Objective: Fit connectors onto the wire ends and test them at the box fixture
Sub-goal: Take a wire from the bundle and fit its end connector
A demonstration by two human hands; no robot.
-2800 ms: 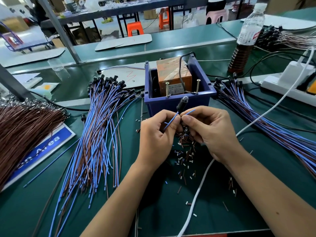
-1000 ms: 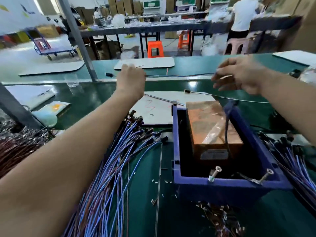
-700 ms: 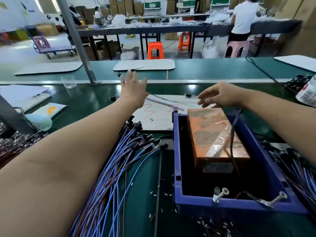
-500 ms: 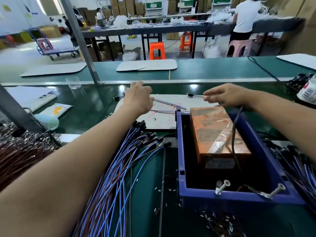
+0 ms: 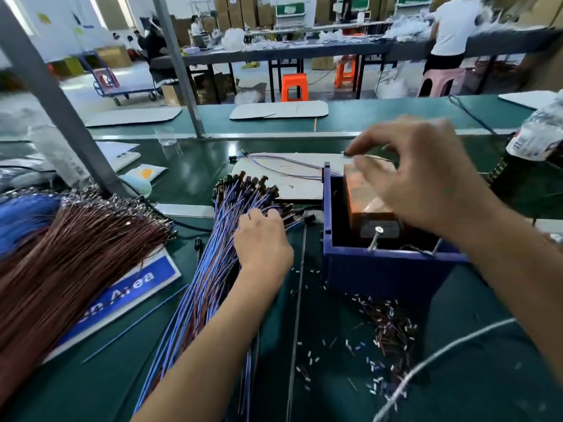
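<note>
A loose bundle of blue and brown wires (image 5: 213, 269) with black connectors at the far ends lies left of the blue box fixture (image 5: 380, 257). My left hand (image 5: 262, 239) rests on the bundle near the connectors, its fingertips down among the wires and hidden. Inside the box sit a tape-wrapped orange block (image 5: 365, 196) and two upright bolts (image 5: 376, 236). My right hand (image 5: 426, 178), blurred, hovers over the box's back with fingers loosely curled and nothing in it. Two finished wires (image 5: 289, 166) lie on the white board (image 5: 274, 187) behind the box.
A big pile of brown wires (image 5: 76, 254) and a blue sign (image 5: 131, 287) fill the left. Wire offcuts (image 5: 387, 324) and a white cable (image 5: 441, 351) lie in front of the box. A bottle (image 5: 536, 138) stands at far right, a grey post (image 5: 61, 102) at left.
Both hands have drawn back from the white board, leaving a wire there. The left hand has dropped onto the wire bundle; the right hand now hangs over the box.
</note>
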